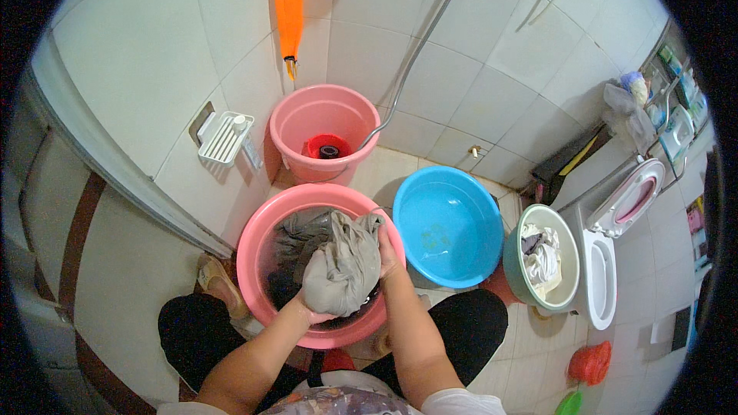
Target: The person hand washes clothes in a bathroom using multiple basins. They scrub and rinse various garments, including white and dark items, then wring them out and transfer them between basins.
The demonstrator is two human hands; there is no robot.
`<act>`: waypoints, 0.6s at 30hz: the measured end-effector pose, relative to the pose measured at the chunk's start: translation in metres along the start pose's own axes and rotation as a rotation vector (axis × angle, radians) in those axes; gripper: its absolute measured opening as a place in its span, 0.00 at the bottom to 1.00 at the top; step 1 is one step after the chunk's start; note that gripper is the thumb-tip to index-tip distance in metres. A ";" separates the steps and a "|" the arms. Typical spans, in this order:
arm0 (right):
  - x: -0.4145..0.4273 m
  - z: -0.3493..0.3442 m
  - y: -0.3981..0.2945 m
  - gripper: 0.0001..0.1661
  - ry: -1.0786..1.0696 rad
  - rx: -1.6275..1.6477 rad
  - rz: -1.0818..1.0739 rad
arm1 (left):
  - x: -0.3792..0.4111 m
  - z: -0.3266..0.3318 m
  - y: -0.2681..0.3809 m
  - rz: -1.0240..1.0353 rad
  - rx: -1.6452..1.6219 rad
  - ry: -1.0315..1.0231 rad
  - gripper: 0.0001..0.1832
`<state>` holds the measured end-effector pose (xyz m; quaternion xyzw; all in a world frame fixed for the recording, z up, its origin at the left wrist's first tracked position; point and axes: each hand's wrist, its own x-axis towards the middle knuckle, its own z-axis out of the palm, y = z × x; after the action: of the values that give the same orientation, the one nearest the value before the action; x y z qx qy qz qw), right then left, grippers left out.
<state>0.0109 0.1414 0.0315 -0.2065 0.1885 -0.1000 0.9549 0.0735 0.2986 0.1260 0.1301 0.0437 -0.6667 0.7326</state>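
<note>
A wet grey cloth garment (349, 262) is bunched up between my two hands over a pink plastic basin (253, 253). My left hand (314, 312) cups the bundle from its lower left, fingers mostly hidden beneath the fabric. On the upper right side, my right hand (389, 251) grips the cloth near its folded edge. Below the bundle, dark garments (288, 242) lie in water inside the basin. How deep the water stands I cannot tell.
Beyond the basin stands a pink bucket (323, 101) holding a red container (314, 147) and a grey shower hose (412, 63). To the right are a blue basin (447, 225), a green basin (513, 268) with white laundry (542, 265), and a toilet (601, 282). A soap rack (226, 138) hangs on the left wall.
</note>
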 end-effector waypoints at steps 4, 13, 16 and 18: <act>0.000 0.001 -0.025 0.36 -0.034 -0.231 0.160 | 0.010 -0.027 -0.003 0.123 0.592 -0.072 0.15; -0.014 0.074 -0.037 0.28 -0.094 -0.953 0.192 | 0.017 -0.097 0.003 -0.313 0.484 0.392 0.18; -0.009 0.087 -0.024 0.25 0.144 -1.404 -0.089 | 0.017 -0.089 0.004 -0.173 0.730 0.471 0.19; 0.005 0.095 -0.003 0.23 0.167 -1.502 -0.199 | 0.020 -0.141 0.014 -0.022 1.149 0.444 0.19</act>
<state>0.0531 0.1708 0.1116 -0.8086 0.2578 -0.0457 0.5268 0.1048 0.3157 -0.0122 0.6393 -0.1695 -0.5480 0.5121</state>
